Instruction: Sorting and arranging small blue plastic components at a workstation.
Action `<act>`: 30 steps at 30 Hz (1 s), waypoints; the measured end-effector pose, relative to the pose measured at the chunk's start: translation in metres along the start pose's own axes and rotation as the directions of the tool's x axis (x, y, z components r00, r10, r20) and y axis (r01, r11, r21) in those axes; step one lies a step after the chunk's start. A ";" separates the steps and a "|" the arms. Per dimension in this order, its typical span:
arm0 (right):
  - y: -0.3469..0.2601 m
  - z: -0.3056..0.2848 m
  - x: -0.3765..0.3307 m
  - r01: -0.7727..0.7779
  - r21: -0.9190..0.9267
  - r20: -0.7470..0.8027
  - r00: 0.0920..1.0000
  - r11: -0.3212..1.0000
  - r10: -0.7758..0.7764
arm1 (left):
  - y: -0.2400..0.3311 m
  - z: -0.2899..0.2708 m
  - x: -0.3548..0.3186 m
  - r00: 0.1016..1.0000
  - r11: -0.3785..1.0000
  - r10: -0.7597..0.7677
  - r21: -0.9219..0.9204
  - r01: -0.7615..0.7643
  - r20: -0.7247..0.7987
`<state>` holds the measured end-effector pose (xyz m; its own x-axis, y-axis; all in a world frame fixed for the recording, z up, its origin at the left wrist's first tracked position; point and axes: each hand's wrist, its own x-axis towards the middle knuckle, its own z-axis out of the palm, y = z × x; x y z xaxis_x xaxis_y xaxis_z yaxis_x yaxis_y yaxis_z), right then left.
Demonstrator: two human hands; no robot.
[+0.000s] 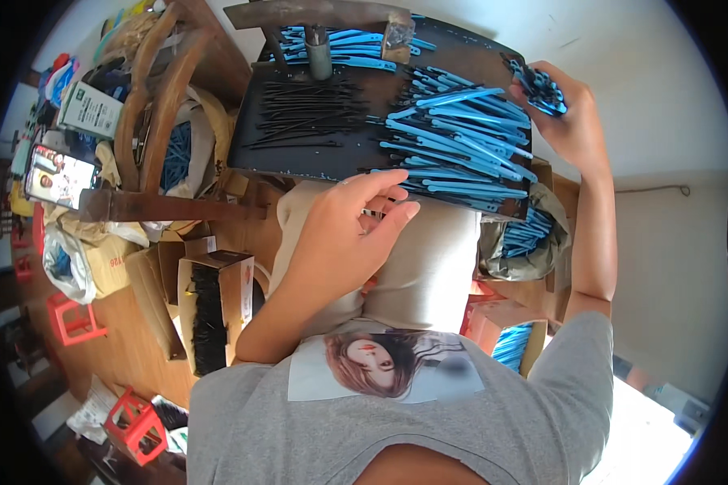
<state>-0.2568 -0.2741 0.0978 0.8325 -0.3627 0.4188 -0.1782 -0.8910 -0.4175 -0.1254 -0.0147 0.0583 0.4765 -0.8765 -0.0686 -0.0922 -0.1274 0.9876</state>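
My right hand (573, 121) grips a bundle of slim blue and black strips (540, 90) at the right edge of the dark work table (299, 166). Its fingers wrap round the bundle, whose ends point up and outward. Close to the table's front edge, my left hand (352, 226) hovers above my lap with thumb and forefinger apart, and I see nothing held between them. The forefinger's tip is nearest to a heap of flat blue strips with dark ends (461, 133) on the table. Left of that heap lies a pile of thin black strips (303, 113).
A wooden bar on a metal post (319, 61) stands at the table's back, near more blue strips (352, 61). A wooden chair (158, 202) holds a lit phone (57, 176) at left. Bags and boxes (234, 287) of strips flank my legs. Red stools (73, 319) stand at left.
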 end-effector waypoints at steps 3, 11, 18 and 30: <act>0.007 0.002 0.013 -0.037 -0.019 0.073 0.997 0.999 0.039 | 0.000 0.012 -0.002 0.996 0.997 -0.081 -0.019 0.081 -0.032; 0.026 0.022 0.039 0.014 0.032 0.154 0.988 0.999 -0.018 | -0.010 0.021 0.010 0.890 0.805 0.374 0.568 -0.172 -0.261; 0.032 0.035 0.037 0.060 0.115 0.111 0.991 0.992 -0.073 | -0.009 0.020 0.071 0.778 0.612 0.604 0.724 -0.318 -0.169; 0.032 0.040 0.038 -0.038 0.183 0.160 0.987 0.982 0.008 | -0.014 0.013 0.118 0.783 0.492 0.560 0.651 -0.578 0.272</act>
<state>-0.2101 -0.3054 0.0684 0.9042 -0.3218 0.2808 -0.1105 -0.8114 -0.5740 -0.0794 -0.1225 0.0342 0.0839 -0.8836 0.4608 -0.8902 0.1414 0.4331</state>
